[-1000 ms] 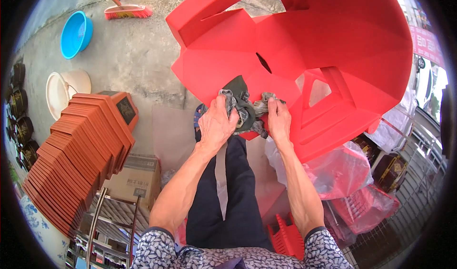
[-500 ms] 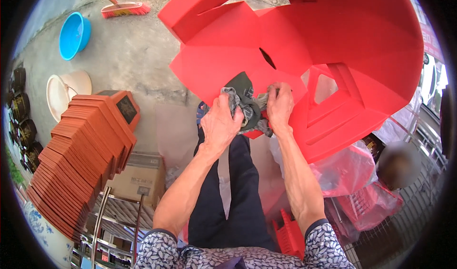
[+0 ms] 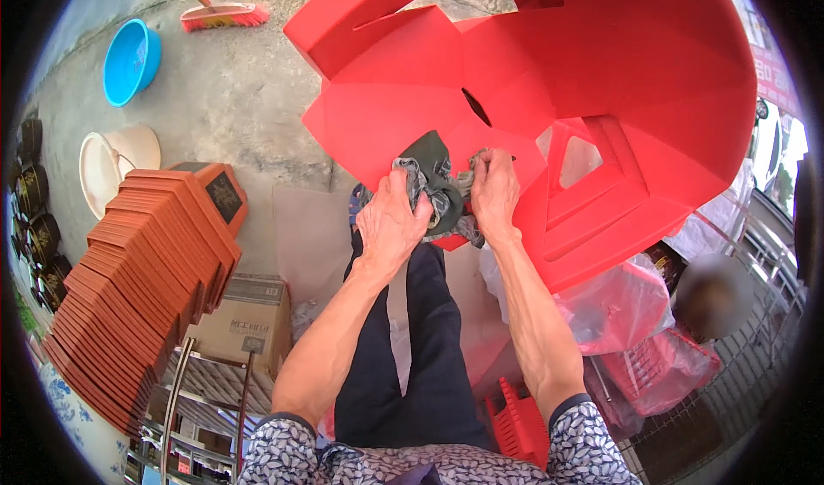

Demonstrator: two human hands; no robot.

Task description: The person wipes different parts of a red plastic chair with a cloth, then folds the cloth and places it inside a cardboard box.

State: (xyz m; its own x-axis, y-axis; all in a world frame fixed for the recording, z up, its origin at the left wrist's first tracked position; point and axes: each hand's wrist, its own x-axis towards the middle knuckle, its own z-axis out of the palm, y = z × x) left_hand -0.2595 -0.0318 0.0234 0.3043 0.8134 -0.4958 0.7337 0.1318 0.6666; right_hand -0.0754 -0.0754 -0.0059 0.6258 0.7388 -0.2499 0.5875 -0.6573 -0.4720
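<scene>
Between my hands is a crumpled grey-green patterned cloth (image 3: 440,195), pressed at the near edge of a large red plastic chair-like piece (image 3: 403,99). My left hand (image 3: 390,219) is closed round the cloth's left side, with a dark green flap sticking up beyond it. My right hand (image 3: 495,189) pinches the cloth's right end, its fingers bent against the red plastic. The red piece is tilted over in front of me, showing a slit in its flat part and angular openings in its sides.
On my left stands a tall stack of terracotta-coloured square planters (image 3: 146,279), near a cardboard box (image 3: 245,322) and a metal rack (image 3: 202,391). Farther off are a white bucket (image 3: 137,146), a blue basin (image 3: 129,60) and a broom (image 3: 225,15). Plastic-wrapped red goods (image 3: 657,369) lie at right.
The whole view has shifted slightly. Both hands stay on the cloth at the red piece's edge, with the right hand's fingers a little changed in pose.
</scene>
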